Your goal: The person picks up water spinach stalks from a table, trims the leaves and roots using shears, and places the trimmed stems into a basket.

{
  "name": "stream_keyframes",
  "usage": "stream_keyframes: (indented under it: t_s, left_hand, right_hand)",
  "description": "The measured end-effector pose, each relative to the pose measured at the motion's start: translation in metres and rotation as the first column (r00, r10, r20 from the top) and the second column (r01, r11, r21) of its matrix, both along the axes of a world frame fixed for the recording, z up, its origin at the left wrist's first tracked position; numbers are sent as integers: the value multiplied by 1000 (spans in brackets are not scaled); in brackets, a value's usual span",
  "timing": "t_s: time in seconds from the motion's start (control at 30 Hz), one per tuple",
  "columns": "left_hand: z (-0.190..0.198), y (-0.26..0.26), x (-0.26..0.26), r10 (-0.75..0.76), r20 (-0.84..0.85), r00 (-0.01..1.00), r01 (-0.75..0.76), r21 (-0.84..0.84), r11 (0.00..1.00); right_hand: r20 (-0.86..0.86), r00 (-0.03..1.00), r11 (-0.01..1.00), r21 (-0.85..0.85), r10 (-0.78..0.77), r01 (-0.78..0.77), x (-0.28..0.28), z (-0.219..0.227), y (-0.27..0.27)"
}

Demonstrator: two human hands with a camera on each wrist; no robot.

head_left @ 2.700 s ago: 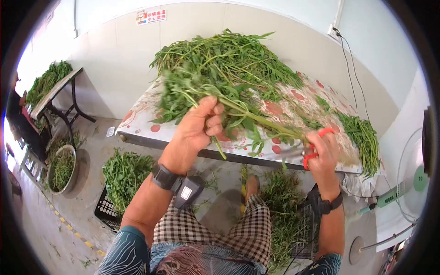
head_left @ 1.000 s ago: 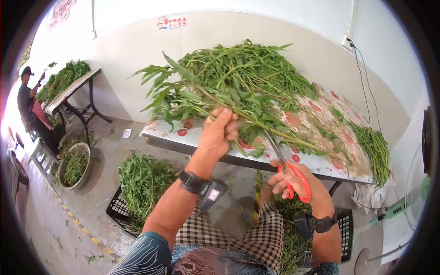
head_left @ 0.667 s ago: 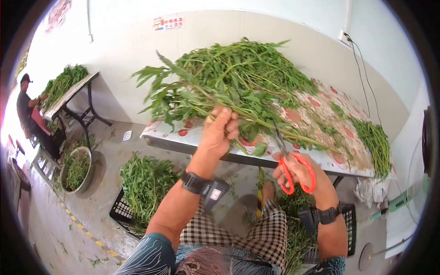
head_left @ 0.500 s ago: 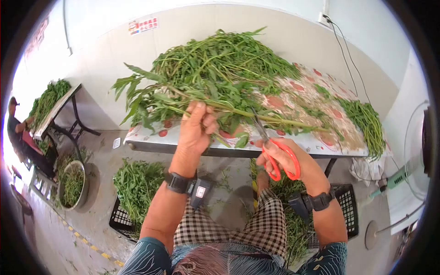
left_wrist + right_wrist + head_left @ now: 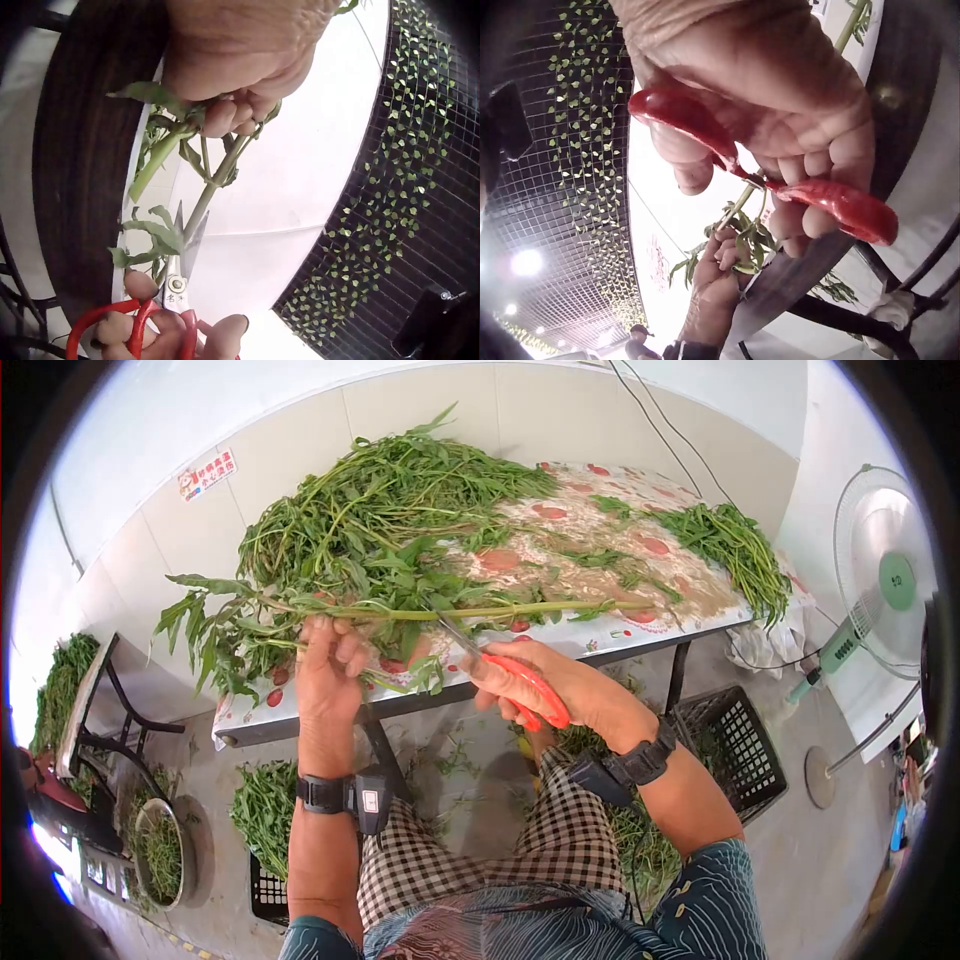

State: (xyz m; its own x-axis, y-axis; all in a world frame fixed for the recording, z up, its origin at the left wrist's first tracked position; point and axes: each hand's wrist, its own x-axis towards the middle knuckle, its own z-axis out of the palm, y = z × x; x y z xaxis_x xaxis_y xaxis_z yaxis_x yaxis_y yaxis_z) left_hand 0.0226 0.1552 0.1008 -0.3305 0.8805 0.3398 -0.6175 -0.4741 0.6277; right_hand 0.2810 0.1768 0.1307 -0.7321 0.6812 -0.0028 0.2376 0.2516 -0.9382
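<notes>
My left hand (image 5: 330,678) grips a leafy green stalk (image 5: 570,607) near its leafy end, above the table's front edge. The stalk's thick, bare part stretches to the right. Red-handled scissors (image 5: 542,695) are in my right hand (image 5: 595,705), just in front of the stalk. In the left wrist view, the scissors' blades (image 5: 187,244) are spread, with a stem (image 5: 217,172) passing between them, below my left fingers (image 5: 225,116). The right wrist view has the red handle loops (image 5: 844,210) around my thumb and fingers, with the blades mostly hidden.
A large heap of greens (image 5: 370,500) lies on the patterned table (image 5: 600,645), and a smaller bundle (image 5: 735,550) at its right end. Black crates (image 5: 735,750) flank my legs on the floor. A fan (image 5: 895,580) stands at right, a basin (image 5: 160,855) at left.
The head view has swung right. From the stalk's right end, my right hand has brought the scissors left toward my left hand. The left hand keeps its grip; the stalk is now nearly level in view.
</notes>
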Motion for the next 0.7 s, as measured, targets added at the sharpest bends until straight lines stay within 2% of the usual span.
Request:
stream_keyframes:
  t_s: [0.33, 0.5, 0.7]
  left_hand:
    - [0, -1, -1, -32, 6, 999, 32, 4, 999]
    - [1, -3, 0, -25, 9, 1000, 25, -9, 1000]
    - [2, -2, 2, -35, 59, 998, 35, -9, 999]
  right_hand:
    - [-20, 999, 999, -33, 38, -38, 5, 7, -6]
    - [-19, 1000, 998, 55, 23, -22, 1, -3, 1]
    - [0, 998, 998, -30, 56, -56, 5, -6, 7]
